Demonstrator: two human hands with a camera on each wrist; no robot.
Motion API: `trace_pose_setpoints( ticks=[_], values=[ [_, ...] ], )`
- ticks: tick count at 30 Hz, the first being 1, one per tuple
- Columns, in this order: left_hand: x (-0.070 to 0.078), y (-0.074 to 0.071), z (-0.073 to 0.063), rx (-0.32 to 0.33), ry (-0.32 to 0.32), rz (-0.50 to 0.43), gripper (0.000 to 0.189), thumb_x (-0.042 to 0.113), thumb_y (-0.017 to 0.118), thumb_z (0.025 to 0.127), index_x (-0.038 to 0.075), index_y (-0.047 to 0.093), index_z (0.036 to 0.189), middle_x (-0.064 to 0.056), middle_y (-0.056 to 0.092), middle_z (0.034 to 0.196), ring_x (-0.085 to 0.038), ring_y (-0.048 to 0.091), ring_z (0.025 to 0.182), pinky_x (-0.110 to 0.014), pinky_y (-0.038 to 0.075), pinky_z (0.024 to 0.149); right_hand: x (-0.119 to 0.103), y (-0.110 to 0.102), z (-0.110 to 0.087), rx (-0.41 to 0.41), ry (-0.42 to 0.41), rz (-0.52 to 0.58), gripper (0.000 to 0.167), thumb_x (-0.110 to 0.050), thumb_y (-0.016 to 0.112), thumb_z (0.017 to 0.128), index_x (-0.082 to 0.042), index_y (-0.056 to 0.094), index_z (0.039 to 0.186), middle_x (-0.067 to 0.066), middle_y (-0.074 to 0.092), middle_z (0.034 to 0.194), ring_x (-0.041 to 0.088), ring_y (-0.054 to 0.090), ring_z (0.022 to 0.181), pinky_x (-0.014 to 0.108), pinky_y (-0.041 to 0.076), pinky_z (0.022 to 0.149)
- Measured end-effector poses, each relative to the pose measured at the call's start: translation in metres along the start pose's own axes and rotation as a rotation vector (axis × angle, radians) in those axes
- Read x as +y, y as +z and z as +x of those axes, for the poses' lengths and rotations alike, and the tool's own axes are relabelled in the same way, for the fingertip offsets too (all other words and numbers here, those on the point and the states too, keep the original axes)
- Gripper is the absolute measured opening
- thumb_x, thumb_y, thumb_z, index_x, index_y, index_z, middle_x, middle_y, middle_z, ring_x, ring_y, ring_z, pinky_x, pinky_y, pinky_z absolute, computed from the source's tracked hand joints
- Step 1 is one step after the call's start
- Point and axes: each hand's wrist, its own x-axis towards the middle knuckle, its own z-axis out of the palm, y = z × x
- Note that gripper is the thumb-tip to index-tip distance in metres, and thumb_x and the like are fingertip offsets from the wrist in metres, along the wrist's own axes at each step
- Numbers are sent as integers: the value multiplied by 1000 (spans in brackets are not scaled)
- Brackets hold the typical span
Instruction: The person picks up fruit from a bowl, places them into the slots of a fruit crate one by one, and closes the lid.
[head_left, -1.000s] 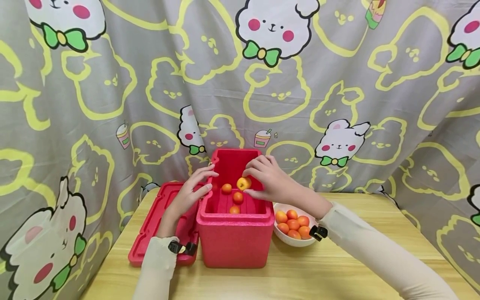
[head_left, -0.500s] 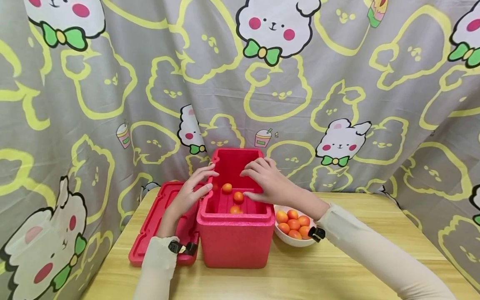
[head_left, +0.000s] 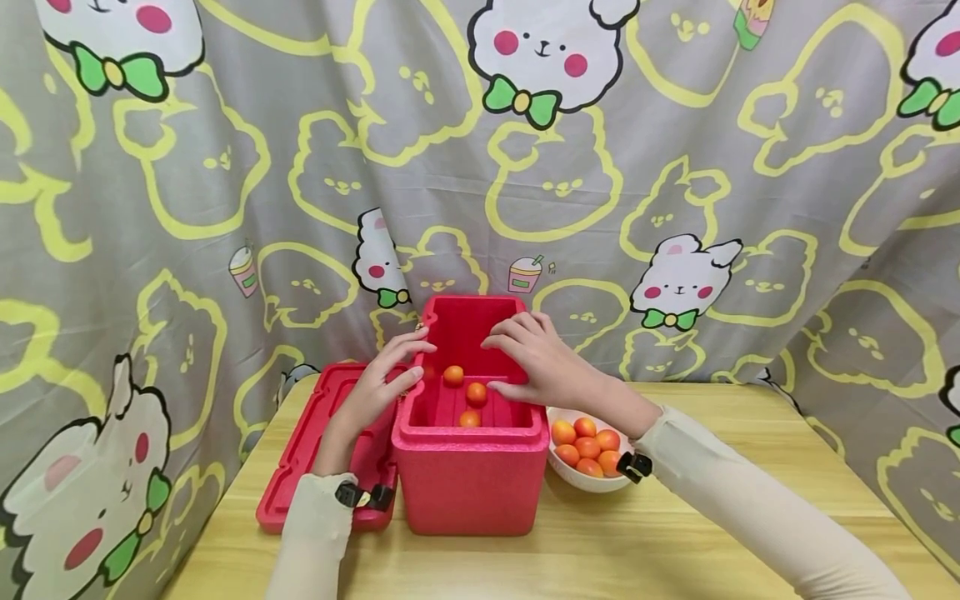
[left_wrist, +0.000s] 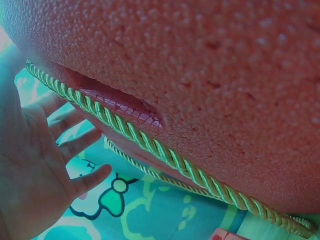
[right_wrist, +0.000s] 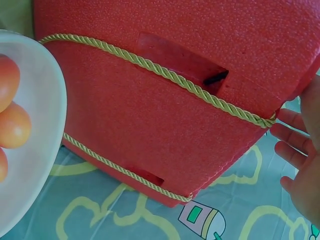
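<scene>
A red foam box [head_left: 471,487] stands with its top off, and three small orange-red fruits [head_left: 476,393] show on its floor. My left hand [head_left: 382,382] rests at the box's left rim, its fingers spread and nothing in them. Over the right rim, my right hand [head_left: 536,358] reaches above the opening, thumb and fingers apart with no fruit between them. Part of the box's inside is hidden behind that hand. In the right wrist view, twisted gold cord [right_wrist: 175,77] runs along the box's outer side past a recessed slot; the left wrist view shows similar cord [left_wrist: 135,131].
To the right of the box stands a white bowl [head_left: 588,481] with several more of these fruits. The red lid [head_left: 300,467] lies on the wooden table [head_left: 675,533] to the left. A grey cartoon-print curtain [head_left: 450,167] hangs behind and at the sides.
The yellow-orange fruit pinched by my right hand a second ago is out of its fingers and out of sight. That hand's fingers have parted; my left hand stays put.
</scene>
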Motion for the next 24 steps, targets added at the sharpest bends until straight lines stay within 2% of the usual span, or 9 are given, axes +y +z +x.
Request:
trace_pose_setpoints(
  ticks=[5, 14, 24],
  values=[
    [0, -1, 0, -3, 9, 0, 42, 21, 61, 97, 16, 59, 139, -7, 38, 162, -31, 38, 146, -62, 51, 102, 1, 0, -1, 18, 13, 8, 47, -32, 83, 82, -10, 65, 120, 6, 62, 122, 23, 51, 117, 51, 38, 102],
    [-2, 0, -1, 4, 2, 5, 43, 24, 63, 97, 17, 58, 139, -4, 37, 163, -27, 37, 147, -53, 54, 102, 5, -4, -6, 40, 44, 21, 50, -30, 85, 80, -9, 65, 120, 8, 63, 123, 24, 53, 118, 52, 37, 103],
    [-1, 0, -1, -1, -3, -8, 44, 25, 64, 96, 18, 58, 139, -3, 37, 163, -27, 37, 147, -53, 55, 100, 17, -10, -22, 72, 130, 38, 47, -30, 81, 82, -8, 67, 121, 10, 63, 126, 25, 51, 116, 52, 34, 100]
  ],
)
